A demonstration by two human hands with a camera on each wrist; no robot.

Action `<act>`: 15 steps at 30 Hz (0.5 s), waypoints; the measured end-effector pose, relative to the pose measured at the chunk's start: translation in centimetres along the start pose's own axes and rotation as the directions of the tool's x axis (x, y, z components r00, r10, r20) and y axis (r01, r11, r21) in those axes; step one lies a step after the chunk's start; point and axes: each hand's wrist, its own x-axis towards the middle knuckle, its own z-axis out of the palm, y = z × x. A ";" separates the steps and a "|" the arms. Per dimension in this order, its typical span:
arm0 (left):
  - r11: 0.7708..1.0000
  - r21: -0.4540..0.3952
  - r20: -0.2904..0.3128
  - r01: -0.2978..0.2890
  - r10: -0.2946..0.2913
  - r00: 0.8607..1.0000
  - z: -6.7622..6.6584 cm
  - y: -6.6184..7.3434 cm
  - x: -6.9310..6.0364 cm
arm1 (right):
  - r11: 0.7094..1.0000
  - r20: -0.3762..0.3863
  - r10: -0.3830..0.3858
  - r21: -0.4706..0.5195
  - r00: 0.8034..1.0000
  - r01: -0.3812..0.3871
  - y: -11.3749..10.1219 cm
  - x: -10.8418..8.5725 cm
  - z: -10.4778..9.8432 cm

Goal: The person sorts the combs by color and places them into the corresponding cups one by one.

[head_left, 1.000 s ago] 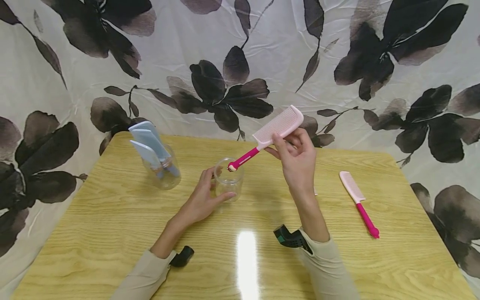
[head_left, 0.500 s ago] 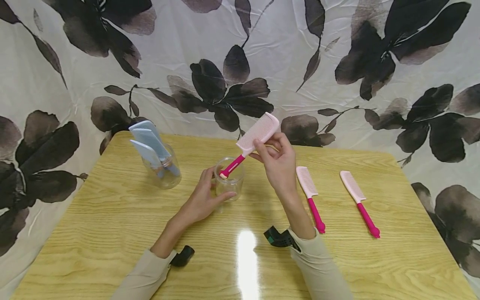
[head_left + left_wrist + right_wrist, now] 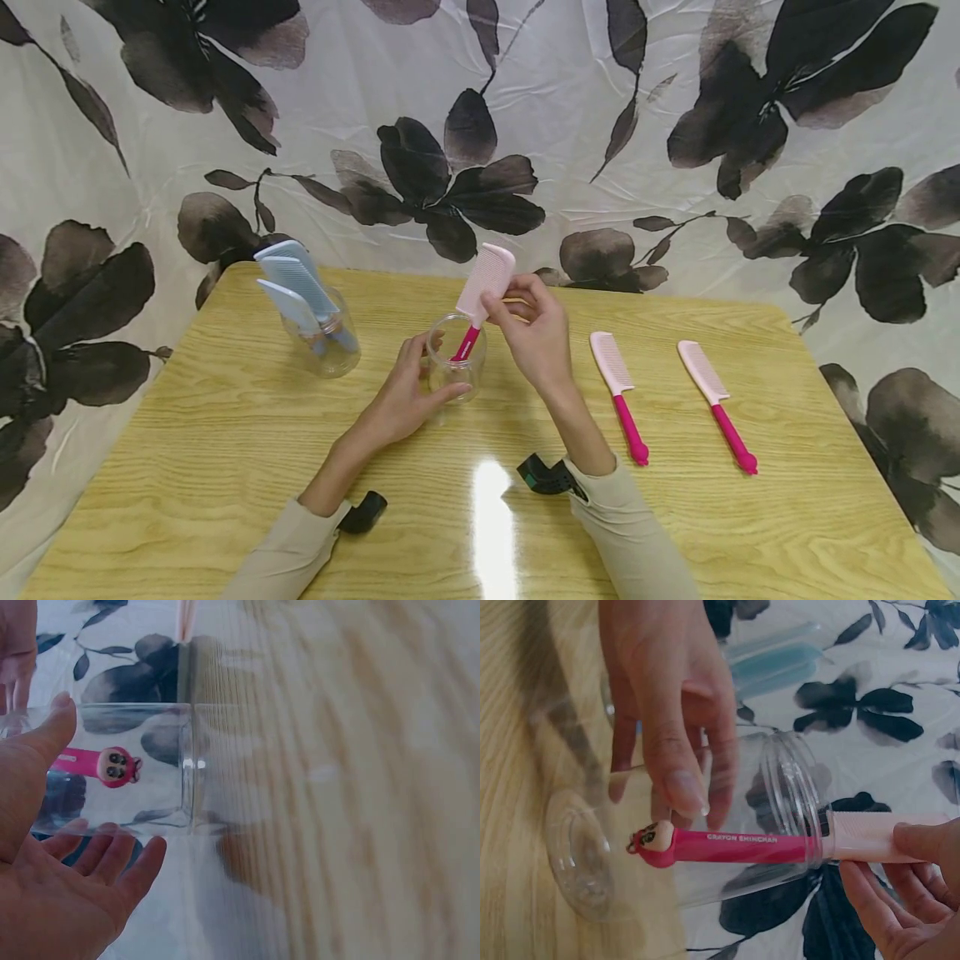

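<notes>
Left grip (image 3: 405, 387): curled round jar (image 3: 467, 379)
Right grip (image 3: 536, 333): pinching pink comb (image 3: 480, 292), handle (image 3: 466, 343) in jar
Surface (image 3: 787, 533), right: two more combs (image 3: 620, 402)

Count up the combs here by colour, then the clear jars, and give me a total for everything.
Pink combs: 3
Blue combs: 3
Clear jars: 2
Total: 8
</notes>
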 end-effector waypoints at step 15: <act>1.000 -0.001 0.014 -0.016 0.016 1.000 -0.2 0.0 -0.1 | 0.964 0.125 0.147 -0.241 0.981 -0.114 1.1 -0.2 0.2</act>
